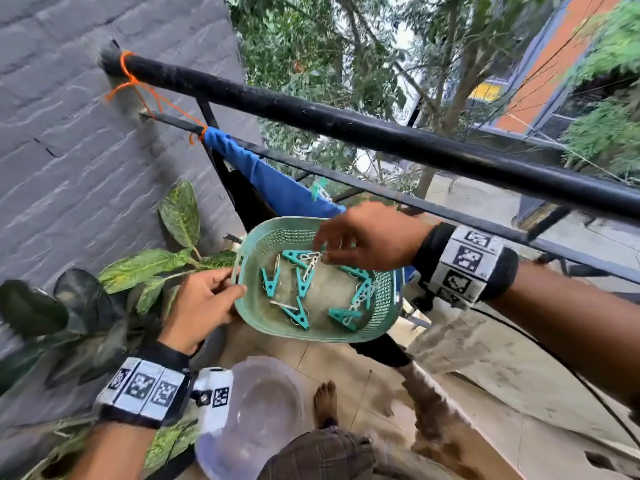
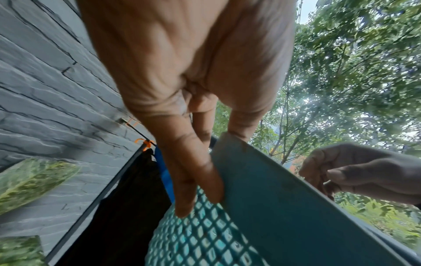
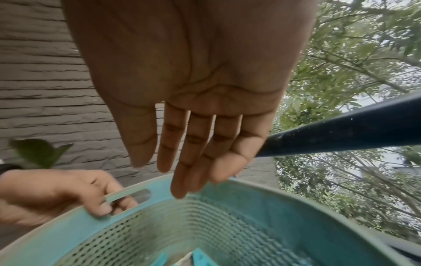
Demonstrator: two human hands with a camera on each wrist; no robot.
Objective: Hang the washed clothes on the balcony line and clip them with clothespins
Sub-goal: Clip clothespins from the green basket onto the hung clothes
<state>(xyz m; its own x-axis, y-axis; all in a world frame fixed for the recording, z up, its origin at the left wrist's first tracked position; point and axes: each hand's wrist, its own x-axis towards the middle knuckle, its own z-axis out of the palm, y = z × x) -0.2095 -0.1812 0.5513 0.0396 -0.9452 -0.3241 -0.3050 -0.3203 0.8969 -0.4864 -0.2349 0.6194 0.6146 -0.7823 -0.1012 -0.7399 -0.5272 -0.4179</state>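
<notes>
Grey brick-patterned wall [image 1: 69, 140] fills the left side, and a thick black railing [image 1: 346, 128] runs out from it across the balcony. Below that rail a thinner black bar [image 1: 450, 216] carries a blue cloth [image 1: 277, 188], draped over it and pinned by one teal clothespin [image 1: 318, 188]; a dark garment [image 1: 249, 202] hangs just behind the blue one. An orange cord [image 1: 138, 88] ties the bar's end to the railing near the wall. Trees [image 1: 329, 46] and an orange building [image 1: 561, 53] lie beyond the balcony.

Large spotted leaves of a potted plant [image 1: 156, 268] spread beside the wall at lower left. On the tiled floor stands a translucent plastic tub [image 1: 263, 410], next to a bare foot [image 1: 325, 403].

Held in the air over the floor is a teal perforated basket [image 1: 263, 317], with several teal-and-white clothespins [image 1: 301, 282] scattered on its bottom. The left hand [image 1: 204, 303] grips the basket's left rim, thumb over the edge and fingers hooked through the handle slot, as the right wrist view shows. The right hand [image 1: 370, 237] reaches into the basket from above; in the head view its fingertips are drawn together at a white and teal pin [image 1: 311, 256] near the far side, while its own wrist view shows the fingers straight with nothing between them, so I cannot tell whether it has hold of the pin.
</notes>
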